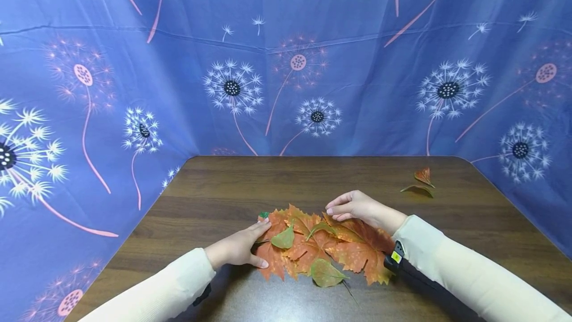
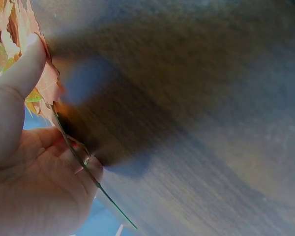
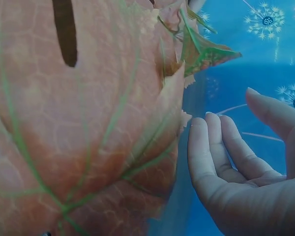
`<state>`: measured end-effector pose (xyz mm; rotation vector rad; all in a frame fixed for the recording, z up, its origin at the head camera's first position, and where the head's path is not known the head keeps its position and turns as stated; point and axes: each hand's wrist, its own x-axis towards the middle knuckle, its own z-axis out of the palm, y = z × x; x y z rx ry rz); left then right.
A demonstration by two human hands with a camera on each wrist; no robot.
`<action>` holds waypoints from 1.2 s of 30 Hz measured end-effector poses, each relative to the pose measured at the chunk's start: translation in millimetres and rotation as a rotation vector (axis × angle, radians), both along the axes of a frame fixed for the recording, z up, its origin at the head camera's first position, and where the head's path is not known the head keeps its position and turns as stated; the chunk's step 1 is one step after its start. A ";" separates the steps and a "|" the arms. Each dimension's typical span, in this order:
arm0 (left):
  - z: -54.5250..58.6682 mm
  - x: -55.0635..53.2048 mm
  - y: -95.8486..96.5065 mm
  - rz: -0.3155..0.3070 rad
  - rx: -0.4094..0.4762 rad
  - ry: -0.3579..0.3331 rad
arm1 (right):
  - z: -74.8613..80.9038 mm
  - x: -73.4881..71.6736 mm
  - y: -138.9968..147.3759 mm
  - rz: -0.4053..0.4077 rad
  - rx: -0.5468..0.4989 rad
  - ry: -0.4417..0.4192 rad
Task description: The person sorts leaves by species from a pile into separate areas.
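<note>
Orange artificial maple leaves [image 1: 308,257] lie overlapping in a long heap on the table. Small green leaves rest on them: one [image 1: 283,238] at the left, another [image 1: 327,273] at the front edge. My left hand [image 1: 237,248] rests at the heap's left end, thumb and fingers spread; in the left wrist view a thin stem [image 2: 76,155] passes across its fingers. Just over the heap's back edge, my right hand [image 1: 363,208] hovers with loosely bent fingers. The right wrist view shows its thumb apart from the fingers, nothing between them, beside a large orange leaf [image 3: 88,128].
Two small leaves, one reddish [image 1: 422,176] and one green-brown [image 1: 417,191], lie apart at the back right of the brown wooden table [image 1: 277,178]. A blue dandelion-print cloth [image 1: 357,78] hangs behind and beside it.
</note>
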<state>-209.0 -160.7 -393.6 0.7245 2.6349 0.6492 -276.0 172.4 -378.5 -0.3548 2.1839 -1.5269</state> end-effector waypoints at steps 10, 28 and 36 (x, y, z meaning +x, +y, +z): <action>-1.2 -0.9 0.0 -0.008 0.012 0.007 | -5.2 3.2 -4.8 0.013 0.009 -0.004; -4.4 -1.3 -0.5 0.000 -0.001 0.014 | -10.4 9.2 -12.2 0.041 0.085 0.010; -3.1 -1.2 -0.2 0.003 0.003 0.010 | -10.3 11.7 -16.0 0.035 0.118 0.032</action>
